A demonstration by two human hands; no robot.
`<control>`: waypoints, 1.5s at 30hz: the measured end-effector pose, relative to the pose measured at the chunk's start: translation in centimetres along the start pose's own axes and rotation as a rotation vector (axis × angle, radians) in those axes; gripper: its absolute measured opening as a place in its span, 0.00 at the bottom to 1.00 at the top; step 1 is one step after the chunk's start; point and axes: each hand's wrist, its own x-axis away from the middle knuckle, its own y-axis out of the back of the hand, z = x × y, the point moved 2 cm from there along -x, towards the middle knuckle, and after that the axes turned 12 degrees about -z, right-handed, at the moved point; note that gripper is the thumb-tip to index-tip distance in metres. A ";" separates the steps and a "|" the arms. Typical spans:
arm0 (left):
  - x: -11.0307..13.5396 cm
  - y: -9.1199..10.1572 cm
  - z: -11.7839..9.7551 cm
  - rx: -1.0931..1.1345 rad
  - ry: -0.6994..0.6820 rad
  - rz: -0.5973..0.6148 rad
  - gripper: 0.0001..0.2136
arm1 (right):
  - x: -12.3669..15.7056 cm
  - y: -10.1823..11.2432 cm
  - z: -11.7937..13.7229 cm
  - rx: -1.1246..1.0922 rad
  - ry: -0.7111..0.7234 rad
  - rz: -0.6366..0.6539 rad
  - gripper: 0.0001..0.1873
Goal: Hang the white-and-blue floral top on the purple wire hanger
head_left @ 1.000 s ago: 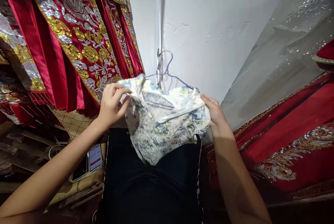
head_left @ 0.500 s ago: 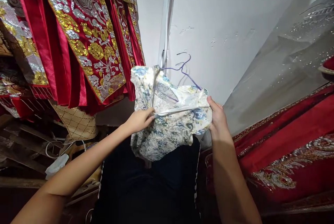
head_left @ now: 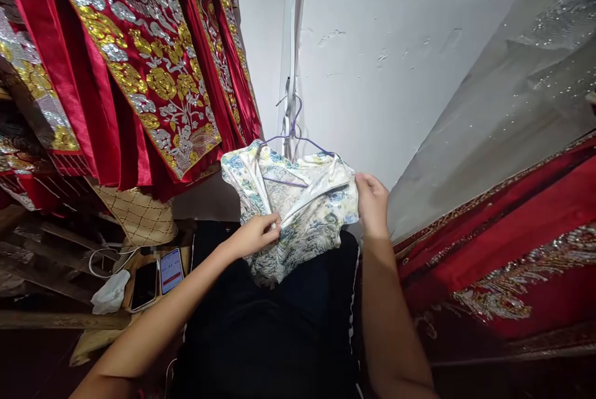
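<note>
A white short-sleeved garment (head_left: 307, 241) with a blue and green floral print hangs on a thin purple hanger (head_left: 298, 136) in front of me. The hanger's hook sticks up above the neckline, against the wall. My left hand (head_left: 256, 234) pinches the front of the garment at the bottom of its V-shaped neckline. On the other side, my right hand (head_left: 372, 200) grips the edge of the sleeve between thumb and fingers. The lower part of the garment bunches over my dark clothing.
Red garments with gold and silver embroidery (head_left: 162, 82) hang at the left. Two phones (head_left: 171, 270) and a white cable (head_left: 100, 256) lie at the lower left. A pale strip (head_left: 291, 26) runs up the white wall. Sheer sparkly fabric (head_left: 484, 126) and red fabric (head_left: 521, 231) hang at the right.
The hanger has swung left and now sits more upright and centred in the neckline. Both hands have shifted lower with the garment, the left one slightly right, the right one slightly left.
</note>
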 end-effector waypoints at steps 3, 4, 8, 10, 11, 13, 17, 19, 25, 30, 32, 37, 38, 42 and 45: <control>0.1 -1.9 -0.6 0.140 0.026 -0.046 0.08 | 3.6 2.0 -2.4 0.102 0.209 -0.539 0.14; 0.1 -2.5 -0.6 0.180 0.037 -0.069 0.08 | 4.9 2.3 -3.4 0.083 0.181 -0.587 0.12; -0.4 -4.4 -0.1 0.316 0.125 -0.178 0.07 | 9.1 1.0 -7.1 0.105 -0.150 0.263 0.09; -0.5 -5.1 0.1 0.396 0.160 -0.206 0.08 | 10.9 -0.3 -8.0 0.135 -0.289 0.722 0.13; -0.6 -5.3 0.2 0.443 0.169 -0.207 0.08 | 11.5 -0.9 -8.2 0.144 -0.322 0.817 0.14; -0.8 -5.6 0.1 0.545 0.179 -0.212 0.11 | 12.4 -2.0 -8.4 0.146 -0.314 0.785 0.13; -1.5 -5.2 -0.3 0.765 0.248 -0.280 0.17 | 14.0 -4.2 -9.0 0.083 -0.219 0.581 0.08; -2.3 -4.2 -0.5 0.840 0.305 -0.318 0.18 | 14.8 -5.1 -9.6 0.076 -0.195 0.547 0.09; -5.4 1.3 -3.0 0.926 0.363 -0.348 0.21 | 15.2 -5.8 -10.7 0.152 -0.178 0.514 0.18; -6.8 5.5 -5.6 1.039 0.283 -0.293 0.20 | 14.2 -5.4 -9.5 0.180 -0.155 0.551 0.19; -6.9 6.6 -6.1 1.037 0.250 -0.322 0.19 | 14.0 -5.4 -9.1 0.185 -0.150 0.588 0.19; -6.7 7.6 -5.9 1.011 0.239 -0.376 0.19 | 14.1 -5.1 -9.4 0.210 -0.197 0.664 0.17; -6.7 7.6 -5.7 1.007 0.242 -0.381 0.20 | 14.2 -4.9 -9.6 0.215 -0.208 0.684 0.16; -6.6 8.0 -5.3 0.981 0.247 -0.439 0.21 | 13.7 -3.9 -10.3 0.244 -0.252 0.736 0.15; -6.4 8.2 -5.5 0.874 0.212 -0.461 0.22 | 12.9 -3.2 -9.5 0.289 -0.271 0.698 0.14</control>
